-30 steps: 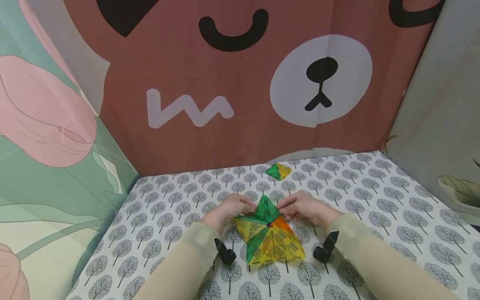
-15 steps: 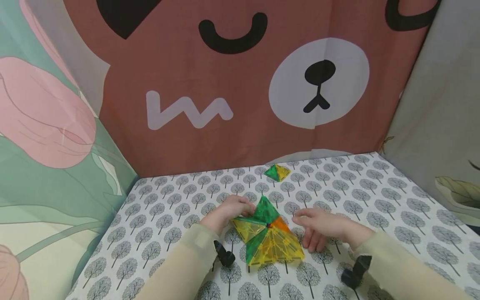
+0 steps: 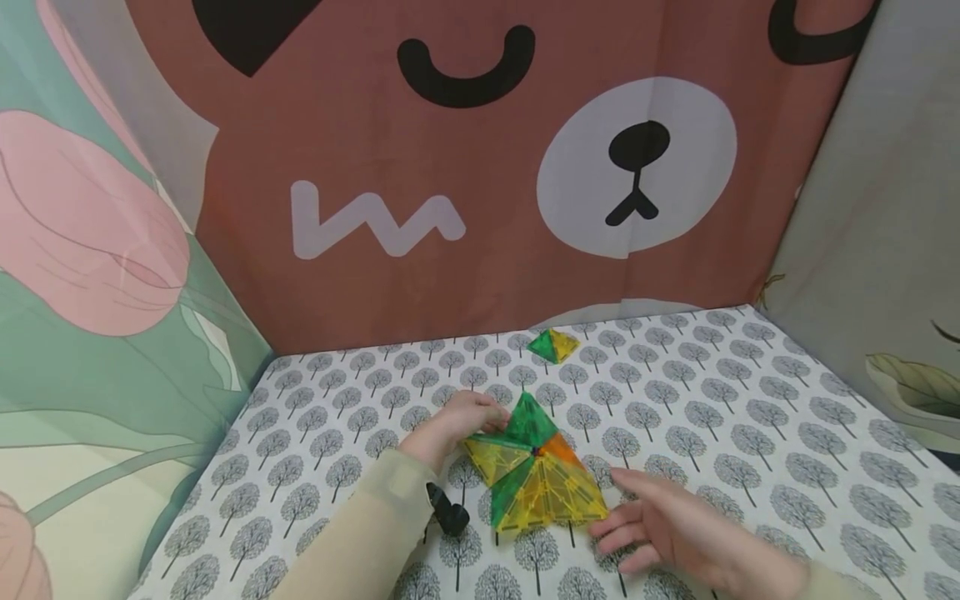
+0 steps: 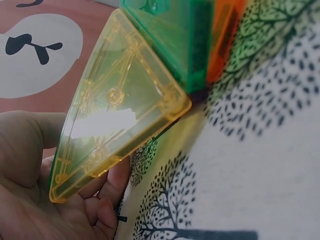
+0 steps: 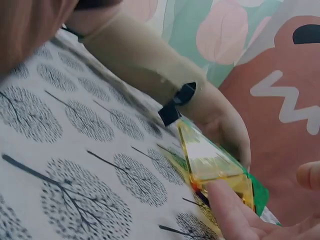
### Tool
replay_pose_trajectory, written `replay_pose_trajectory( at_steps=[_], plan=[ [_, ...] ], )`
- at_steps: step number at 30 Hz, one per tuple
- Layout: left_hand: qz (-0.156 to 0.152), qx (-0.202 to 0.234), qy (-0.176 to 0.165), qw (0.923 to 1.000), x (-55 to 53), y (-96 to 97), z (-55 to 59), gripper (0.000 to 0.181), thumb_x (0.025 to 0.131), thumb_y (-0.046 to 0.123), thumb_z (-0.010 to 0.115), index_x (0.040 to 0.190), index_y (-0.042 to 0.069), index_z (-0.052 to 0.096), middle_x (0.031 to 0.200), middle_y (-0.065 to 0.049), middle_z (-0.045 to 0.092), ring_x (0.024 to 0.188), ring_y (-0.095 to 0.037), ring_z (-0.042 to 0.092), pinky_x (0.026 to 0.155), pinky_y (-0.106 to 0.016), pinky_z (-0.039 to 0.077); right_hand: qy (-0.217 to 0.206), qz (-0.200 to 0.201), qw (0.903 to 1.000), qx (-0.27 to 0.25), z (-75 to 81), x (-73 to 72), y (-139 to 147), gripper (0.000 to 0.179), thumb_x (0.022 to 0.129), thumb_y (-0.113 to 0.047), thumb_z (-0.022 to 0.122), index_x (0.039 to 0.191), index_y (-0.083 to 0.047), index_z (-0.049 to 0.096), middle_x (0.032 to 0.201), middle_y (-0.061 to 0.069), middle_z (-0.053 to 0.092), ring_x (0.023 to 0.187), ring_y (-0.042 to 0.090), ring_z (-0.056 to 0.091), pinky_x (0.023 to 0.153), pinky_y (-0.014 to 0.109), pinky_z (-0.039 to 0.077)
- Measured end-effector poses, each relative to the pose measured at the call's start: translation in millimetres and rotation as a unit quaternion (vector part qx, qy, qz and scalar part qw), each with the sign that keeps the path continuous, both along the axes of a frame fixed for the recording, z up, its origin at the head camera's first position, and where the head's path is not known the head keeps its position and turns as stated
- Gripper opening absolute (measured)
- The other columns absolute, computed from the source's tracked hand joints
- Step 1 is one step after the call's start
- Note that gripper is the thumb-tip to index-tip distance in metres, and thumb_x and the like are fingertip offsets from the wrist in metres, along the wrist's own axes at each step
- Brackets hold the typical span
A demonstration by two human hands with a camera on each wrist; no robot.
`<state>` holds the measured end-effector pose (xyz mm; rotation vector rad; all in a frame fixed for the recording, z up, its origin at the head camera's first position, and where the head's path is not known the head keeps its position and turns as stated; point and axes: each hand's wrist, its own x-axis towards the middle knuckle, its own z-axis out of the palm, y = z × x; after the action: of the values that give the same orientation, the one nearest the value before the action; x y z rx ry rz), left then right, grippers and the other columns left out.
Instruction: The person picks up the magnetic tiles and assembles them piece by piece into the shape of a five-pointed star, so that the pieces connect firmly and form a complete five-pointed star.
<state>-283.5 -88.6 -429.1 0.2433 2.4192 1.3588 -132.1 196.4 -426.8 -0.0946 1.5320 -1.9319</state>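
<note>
A star-like build of translucent magnetic tiles (image 3: 546, 493) in yellow, green and orange stands on the cloth, with one green point toward the back. My left hand (image 3: 468, 414) holds its rear left part. In the left wrist view, that hand's fingers (image 4: 107, 192) curl behind and below a yellow triangular tile (image 4: 120, 100). At the front right corner is my right hand (image 3: 671, 533), its fingers spread and loosely extended. Its fingertips are close to the yellow corner; whether they touch it I cannot tell. The right wrist view shows a finger (image 5: 225, 205) in front of the yellow tiles.
Farther back on the tree-print cloth (image 3: 337, 442) sits a small green and yellow tile pyramid (image 3: 553, 346). A brown bear-print curtain (image 3: 480, 283) rises behind the table. A floral curtain (image 3: 97, 375) hangs at the left, and a grey one (image 3: 885, 250) at the right.
My right hand has let go of the green rear point and moved right and toward me, down to the front right corner. My left hand has stayed in place.
</note>
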Motion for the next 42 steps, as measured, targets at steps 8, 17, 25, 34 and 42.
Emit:
replay_pose_trajectory(
  at_steps=[8,17,25,34,42],
  plan=[
    [0.008,0.018,0.000,0.9998,3.8,-0.4,0.6,0.021,0.098,0.018,0.060,0.103,0.005,0.075,0.093,-0.005,0.073,0.089,-0.021,0.068,0.091,-0.042,0.051,0.003,-0.012,0.9999,-0.005,-2.7,-2.2,3.0,0.076,0.105,-0.046,0.038,0.144,0.004,-0.003,0.114,0.026,0.063,0.098,0.033,0.065,0.081,0.041,0.057],
    [0.038,0.029,-0.008,0.9988,13.3,-8.2,1.4,0.022,0.092,0.018,0.063,0.104,0.000,0.071,0.088,-0.005,0.072,0.082,-0.019,0.067,0.089,-0.041,0.051,0.036,-0.030,0.9980,0.042,0.8,-20.0,19.8,0.093,0.104,-0.054,0.034,0.150,0.005,-0.020,0.121,0.021,0.062,0.102,0.032,0.063,0.085,0.041,0.055],
    [0.045,0.051,-0.038,0.9970,29.7,-22.2,3.2,0.029,0.093,0.024,0.061,0.111,0.002,0.069,0.088,-0.006,0.073,0.077,-0.017,0.069,0.063,-0.023,0.047,0.057,-0.074,0.9944,0.048,5.8,-29.6,24.5,0.090,0.104,-0.055,0.034,0.151,0.007,-0.013,0.134,0.032,0.051,0.114,0.037,0.060,0.097,0.043,0.049],
    [0.048,0.123,-0.067,0.9890,52.0,-29.2,8.0,0.035,0.096,0.022,0.060,0.117,-0.006,0.062,0.093,-0.014,0.072,0.082,-0.023,0.071,0.078,-0.034,0.056,0.058,-0.097,0.9934,0.017,11.3,-31.4,19.0,0.091,0.103,-0.057,0.034,0.153,0.003,-0.014,0.145,0.040,0.032,0.125,0.037,0.053,0.105,0.037,0.042],
    [0.040,0.134,-0.071,0.9877,61.6,-30.0,11.8,0.035,0.096,0.024,0.060,0.115,-0.005,0.063,0.096,-0.013,0.072,0.083,-0.022,0.070,0.078,-0.033,0.056,0.064,-0.102,0.9926,0.019,12.0,-34.1,19.5,0.090,0.103,-0.057,0.032,0.153,0.003,-0.013,0.145,0.040,0.031,0.125,0.038,0.052,0.104,0.037,0.043]
  ],
)
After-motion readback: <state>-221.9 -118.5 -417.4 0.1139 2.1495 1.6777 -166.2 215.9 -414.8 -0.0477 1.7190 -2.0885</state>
